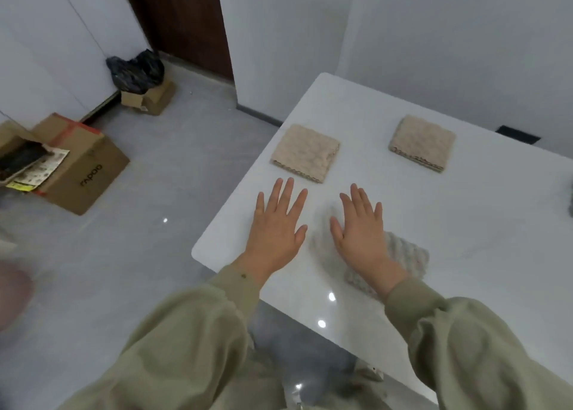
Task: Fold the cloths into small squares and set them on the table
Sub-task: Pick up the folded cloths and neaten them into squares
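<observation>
Grey cloth (403, 256) folded small near the front edge of the white surface (449, 211), lying diagonally with corners toward near right and far left. Left hand (276, 226) flat, fingers spread, nothing gripped, on bare surface just beside it. Right hand (361, 229) flat, open, partly over the grey cloth. Two folded beige cloths farther back: one (305, 152) left, one (422, 142) right, well apart
</observation>
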`<act>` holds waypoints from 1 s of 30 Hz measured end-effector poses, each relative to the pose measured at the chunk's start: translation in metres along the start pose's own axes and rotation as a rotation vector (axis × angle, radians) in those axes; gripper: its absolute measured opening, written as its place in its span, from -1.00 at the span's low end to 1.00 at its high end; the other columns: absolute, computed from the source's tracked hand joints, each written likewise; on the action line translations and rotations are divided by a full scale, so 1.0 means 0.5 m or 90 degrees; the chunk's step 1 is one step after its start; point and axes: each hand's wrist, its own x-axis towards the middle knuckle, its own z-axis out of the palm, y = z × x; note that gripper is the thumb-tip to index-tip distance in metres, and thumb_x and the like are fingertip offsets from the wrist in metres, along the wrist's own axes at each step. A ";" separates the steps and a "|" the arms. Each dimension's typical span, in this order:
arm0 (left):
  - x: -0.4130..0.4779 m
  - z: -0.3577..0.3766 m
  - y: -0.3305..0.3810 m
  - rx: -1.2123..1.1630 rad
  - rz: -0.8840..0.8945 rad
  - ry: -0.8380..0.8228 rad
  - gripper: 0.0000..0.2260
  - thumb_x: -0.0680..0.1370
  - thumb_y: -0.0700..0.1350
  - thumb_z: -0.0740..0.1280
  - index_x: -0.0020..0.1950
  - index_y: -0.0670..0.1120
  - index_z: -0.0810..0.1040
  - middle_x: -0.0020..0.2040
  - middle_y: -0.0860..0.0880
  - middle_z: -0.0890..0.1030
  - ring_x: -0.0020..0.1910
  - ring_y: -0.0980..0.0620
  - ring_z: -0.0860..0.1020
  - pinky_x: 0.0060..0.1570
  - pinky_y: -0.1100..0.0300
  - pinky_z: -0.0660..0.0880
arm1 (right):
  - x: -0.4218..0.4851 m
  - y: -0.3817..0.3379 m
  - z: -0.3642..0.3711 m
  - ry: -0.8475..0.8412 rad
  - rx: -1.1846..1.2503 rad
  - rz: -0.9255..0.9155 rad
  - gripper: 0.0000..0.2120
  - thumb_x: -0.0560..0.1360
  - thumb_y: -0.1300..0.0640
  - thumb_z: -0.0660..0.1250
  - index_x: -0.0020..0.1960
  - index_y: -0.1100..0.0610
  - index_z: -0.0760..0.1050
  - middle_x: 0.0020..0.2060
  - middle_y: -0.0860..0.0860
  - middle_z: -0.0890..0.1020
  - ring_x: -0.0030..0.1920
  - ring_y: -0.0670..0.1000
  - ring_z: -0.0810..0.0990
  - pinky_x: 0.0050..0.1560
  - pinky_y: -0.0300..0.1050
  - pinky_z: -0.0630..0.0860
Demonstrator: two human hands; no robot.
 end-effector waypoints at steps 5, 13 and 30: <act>0.028 -0.029 -0.107 0.000 0.076 0.000 -0.42 0.62 0.13 -0.03 0.52 0.02 -0.27 0.54 -0.09 -0.27 0.50 -0.10 -0.31 0.43 -0.10 -0.29 | 0.012 -0.090 0.014 0.005 -0.030 0.096 -0.26 0.47 -0.20 -0.30 0.51 0.16 0.10 0.53 0.11 0.03 0.53 0.10 -0.04 0.47 0.15 -0.13; 0.129 -0.029 -0.124 -0.133 0.141 -0.041 -0.43 0.64 0.07 0.02 0.54 0.01 -0.21 0.55 -0.05 -0.26 0.50 -0.02 -0.32 0.46 -0.02 -0.25 | 0.068 -0.106 0.016 0.051 0.059 0.182 -0.28 0.49 -0.21 -0.24 0.52 0.17 0.06 0.53 0.10 0.01 0.53 0.06 -0.07 0.48 0.03 -0.16; 0.423 0.063 -0.205 -0.781 -0.158 -0.136 -0.54 0.65 -0.02 0.07 0.54 0.01 0.05 0.52 0.10 0.12 0.42 0.26 0.11 0.36 0.31 0.08 | 0.349 -0.025 0.081 0.182 0.628 0.483 -0.61 0.63 0.14 0.10 0.44 0.13 0.23 0.39 0.05 0.35 0.38 -0.04 0.31 0.22 -0.37 0.22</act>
